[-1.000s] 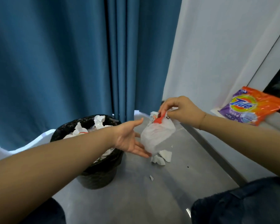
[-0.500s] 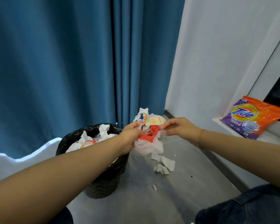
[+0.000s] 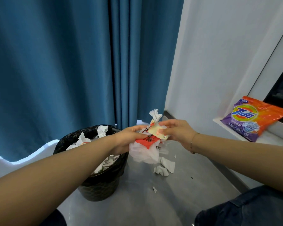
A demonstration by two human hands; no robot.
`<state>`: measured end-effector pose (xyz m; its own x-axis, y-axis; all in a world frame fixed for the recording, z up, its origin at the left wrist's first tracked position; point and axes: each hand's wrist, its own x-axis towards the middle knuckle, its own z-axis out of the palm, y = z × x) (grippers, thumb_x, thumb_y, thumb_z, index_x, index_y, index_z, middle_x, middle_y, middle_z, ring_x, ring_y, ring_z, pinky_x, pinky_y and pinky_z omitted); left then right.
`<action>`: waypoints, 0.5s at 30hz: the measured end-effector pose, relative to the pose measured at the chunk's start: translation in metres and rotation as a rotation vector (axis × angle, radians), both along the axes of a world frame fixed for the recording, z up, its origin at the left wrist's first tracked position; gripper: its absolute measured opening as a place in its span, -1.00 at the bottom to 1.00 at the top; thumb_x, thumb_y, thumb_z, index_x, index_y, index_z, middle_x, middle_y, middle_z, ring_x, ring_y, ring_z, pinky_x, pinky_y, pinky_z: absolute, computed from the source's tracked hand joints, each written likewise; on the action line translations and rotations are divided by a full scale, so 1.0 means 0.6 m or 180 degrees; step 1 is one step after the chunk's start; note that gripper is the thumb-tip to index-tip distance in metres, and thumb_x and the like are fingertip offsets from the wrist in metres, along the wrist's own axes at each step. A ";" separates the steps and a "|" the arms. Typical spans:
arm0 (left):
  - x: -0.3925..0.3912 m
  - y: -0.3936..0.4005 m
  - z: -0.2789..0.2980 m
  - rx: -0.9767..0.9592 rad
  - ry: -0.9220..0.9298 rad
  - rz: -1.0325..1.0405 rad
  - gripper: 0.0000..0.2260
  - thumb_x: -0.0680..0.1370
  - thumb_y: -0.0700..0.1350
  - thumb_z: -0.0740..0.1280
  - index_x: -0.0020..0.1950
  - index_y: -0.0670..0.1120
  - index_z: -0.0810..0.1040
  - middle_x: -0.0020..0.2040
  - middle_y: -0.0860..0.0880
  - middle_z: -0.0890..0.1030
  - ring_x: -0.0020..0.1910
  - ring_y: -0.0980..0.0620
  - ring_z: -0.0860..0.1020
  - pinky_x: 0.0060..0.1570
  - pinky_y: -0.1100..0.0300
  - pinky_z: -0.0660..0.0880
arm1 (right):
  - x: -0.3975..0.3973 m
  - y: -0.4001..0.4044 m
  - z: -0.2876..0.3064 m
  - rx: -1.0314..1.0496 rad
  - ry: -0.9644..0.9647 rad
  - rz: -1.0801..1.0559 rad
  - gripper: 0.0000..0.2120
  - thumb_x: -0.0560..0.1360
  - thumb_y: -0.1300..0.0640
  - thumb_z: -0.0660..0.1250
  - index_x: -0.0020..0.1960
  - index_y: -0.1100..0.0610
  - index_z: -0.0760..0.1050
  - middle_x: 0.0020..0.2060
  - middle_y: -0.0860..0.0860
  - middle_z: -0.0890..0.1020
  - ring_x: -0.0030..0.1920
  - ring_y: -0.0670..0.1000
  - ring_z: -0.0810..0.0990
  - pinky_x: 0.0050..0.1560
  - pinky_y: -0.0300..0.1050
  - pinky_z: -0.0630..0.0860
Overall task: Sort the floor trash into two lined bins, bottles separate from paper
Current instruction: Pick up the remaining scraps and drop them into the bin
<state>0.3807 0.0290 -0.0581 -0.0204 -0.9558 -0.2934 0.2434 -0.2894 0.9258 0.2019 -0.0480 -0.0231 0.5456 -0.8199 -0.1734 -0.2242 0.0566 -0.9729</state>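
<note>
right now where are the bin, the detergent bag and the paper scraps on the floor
bin [image 3: 103, 188], head view, lower outer wall
detergent bag [image 3: 252, 118], head view, printed front
paper scraps [image 3: 165, 167], head view, largest white piece

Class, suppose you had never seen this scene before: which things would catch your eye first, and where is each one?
Probably the two hands meeting mid-frame, the left hand and right hand together gripping a white plastic bag with red print above the grey floor. Next, the bright orange and purple detergent packet on the white ledge at right. Then the black-lined bin at lower left, holding crumpled white paper, before the blue curtain.
</note>
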 end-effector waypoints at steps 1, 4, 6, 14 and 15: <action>-0.001 -0.001 0.001 0.0098 0.0128 0.0009 -0.74 0.54 -0.25 0.31 0.23 -0.09 0.51 0.02 -0.14 0.65 -0.11 0.00 0.65 -0.07 0.17 0.59 | 0.002 -0.001 -0.002 -0.0351 0.0057 -0.0069 -0.79 0.42 0.40 0.39 0.02 0.19 0.59 -0.18 0.06 0.60 -0.23 -0.06 0.61 -0.25 -0.29 0.60; -0.005 -0.004 0.000 0.0518 0.0434 -0.0082 -0.79 0.58 -0.15 0.27 0.17 -0.20 0.54 -0.03 -0.13 0.65 -0.17 0.02 0.65 -0.07 0.17 0.59 | 0.004 -0.008 -0.004 -0.1305 0.0207 -0.0037 -0.81 0.40 0.39 0.41 -0.11 0.13 0.61 -0.22 -0.04 0.60 -0.24 -0.15 0.59 -0.21 -0.39 0.55; -0.007 -0.003 0.002 0.0807 0.0716 -0.0161 -0.78 0.60 -0.12 0.23 0.14 -0.20 0.56 -0.04 -0.11 0.66 -0.18 0.02 0.66 -0.09 0.16 0.60 | 0.004 -0.011 -0.006 -0.2368 0.0499 0.0316 -0.83 0.39 0.39 0.41 -0.17 0.14 0.64 -0.24 -0.08 0.59 -0.23 -0.12 0.58 -0.15 -0.39 0.50; 0.015 0.012 0.038 0.0721 0.1506 -0.0148 -0.62 0.52 0.05 0.26 0.15 -0.22 0.55 0.06 -0.19 0.61 -0.03 -0.17 0.63 -0.06 0.00 0.61 | -0.005 -0.006 -0.009 -0.3385 0.0958 0.1019 -0.77 0.46 0.38 0.31 -0.02 0.16 0.68 -0.07 0.00 0.66 -0.08 -0.08 0.59 0.05 -0.30 0.50; 0.011 0.014 0.042 0.0629 0.1372 -0.0258 -0.65 0.53 0.04 0.27 0.11 -0.22 0.57 0.02 -0.18 0.63 -0.05 -0.13 0.64 -0.05 0.04 0.59 | -0.001 0.002 -0.004 -0.2890 0.0772 0.0935 -0.74 0.47 0.40 0.29 -0.01 0.16 0.67 -0.08 -0.02 0.66 -0.09 -0.10 0.59 0.05 -0.34 0.50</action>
